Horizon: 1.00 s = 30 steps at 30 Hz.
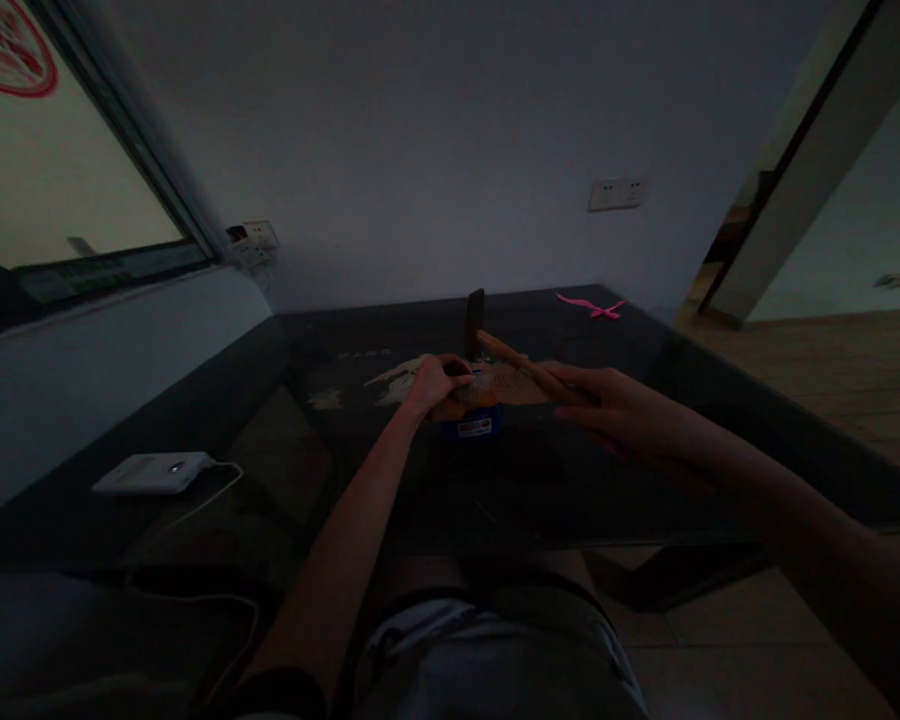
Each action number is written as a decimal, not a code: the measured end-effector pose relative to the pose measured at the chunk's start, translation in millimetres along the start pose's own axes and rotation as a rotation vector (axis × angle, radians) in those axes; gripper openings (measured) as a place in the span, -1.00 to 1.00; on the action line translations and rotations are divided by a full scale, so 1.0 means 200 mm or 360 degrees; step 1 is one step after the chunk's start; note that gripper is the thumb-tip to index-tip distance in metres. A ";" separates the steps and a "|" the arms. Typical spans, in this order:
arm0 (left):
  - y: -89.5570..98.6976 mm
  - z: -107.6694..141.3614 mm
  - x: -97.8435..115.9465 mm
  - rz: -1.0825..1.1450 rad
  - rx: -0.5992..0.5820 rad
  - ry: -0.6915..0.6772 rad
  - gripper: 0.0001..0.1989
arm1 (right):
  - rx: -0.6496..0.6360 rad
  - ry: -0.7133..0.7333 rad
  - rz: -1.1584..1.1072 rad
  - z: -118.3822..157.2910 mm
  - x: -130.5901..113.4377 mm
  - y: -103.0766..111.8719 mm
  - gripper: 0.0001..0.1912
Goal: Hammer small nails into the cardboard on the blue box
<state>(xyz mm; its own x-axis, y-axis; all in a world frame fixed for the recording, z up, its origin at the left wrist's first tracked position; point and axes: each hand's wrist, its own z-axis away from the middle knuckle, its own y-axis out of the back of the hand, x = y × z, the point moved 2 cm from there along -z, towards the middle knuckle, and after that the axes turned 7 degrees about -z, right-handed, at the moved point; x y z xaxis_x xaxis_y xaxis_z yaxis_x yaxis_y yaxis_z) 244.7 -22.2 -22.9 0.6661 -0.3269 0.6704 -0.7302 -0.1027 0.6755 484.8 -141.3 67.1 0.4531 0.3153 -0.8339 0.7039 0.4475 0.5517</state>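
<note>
My right hand [600, 405] is closed round the wooden handle of a hammer [514, 355], whose dark head [475, 315] is raised above a light brown board [521, 382]. My left hand [436, 382] rests at the board's left part, thumb and forefinger pinched together. Whatever is between those fingertips is too small and dark to name. Beneath the board stands a blue box [474, 424] with a white label on its front. An orange patch [466, 400] shows just above the box.
A dark, glossy table [390, 490] reaches back to the wall. On its left lies a white power bank [154, 472] with a white cable [195, 510]. Pink ribbon [596, 307] lies at the far right. Wall sockets [616, 194] are behind the table.
</note>
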 end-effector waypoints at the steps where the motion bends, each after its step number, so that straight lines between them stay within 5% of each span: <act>1: 0.00 0.00 0.00 0.0002 0.0001 -0.0003 -0.87 | -0.0001 -0.0009 0.0007 0.00 0.00 0.00 -0.41; 30: 0.00 -0.01 -0.02 -0.0054 0.0013 0.0038 -0.83 | -0.0035 0.0008 -0.0009 -0.04 0.05 -0.02 -0.46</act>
<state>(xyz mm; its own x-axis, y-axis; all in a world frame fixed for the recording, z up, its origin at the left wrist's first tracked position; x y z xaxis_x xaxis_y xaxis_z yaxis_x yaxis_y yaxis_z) 242.5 -19.1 -24.4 0.6937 -0.3008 0.6544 -0.7084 -0.1211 0.6953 482.3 -133.6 56.8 0.4464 0.3169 -0.8368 0.6942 0.4674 0.5473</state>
